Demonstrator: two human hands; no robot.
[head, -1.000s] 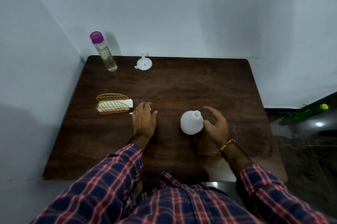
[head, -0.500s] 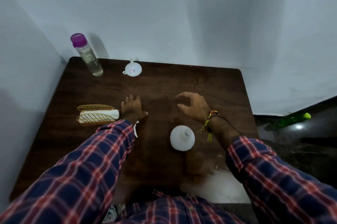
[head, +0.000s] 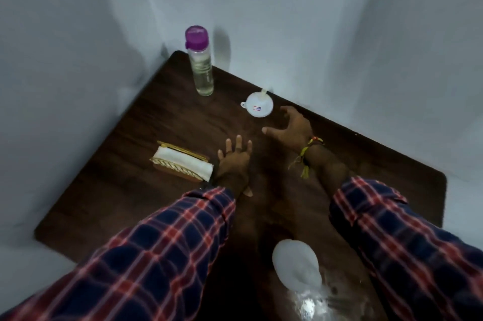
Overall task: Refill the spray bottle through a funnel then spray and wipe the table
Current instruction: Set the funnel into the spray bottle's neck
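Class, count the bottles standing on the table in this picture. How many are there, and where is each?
2. The clear bottle with the purple cap stands at the table's far left corner. The white spray bottle, its top off, stands near the front edge between the person's forearms. None seems hidden.

The right hand (head: 292,127) is now far from the white spray bottle (head: 296,265), which it flanked a second ago, and reaches with spread fingers to just beside the white funnel (head: 257,105) without touching it. The left hand (head: 234,161) lies flat on the surface (head: 130,164), further forward than before, next to the cloth holder (head: 180,164).
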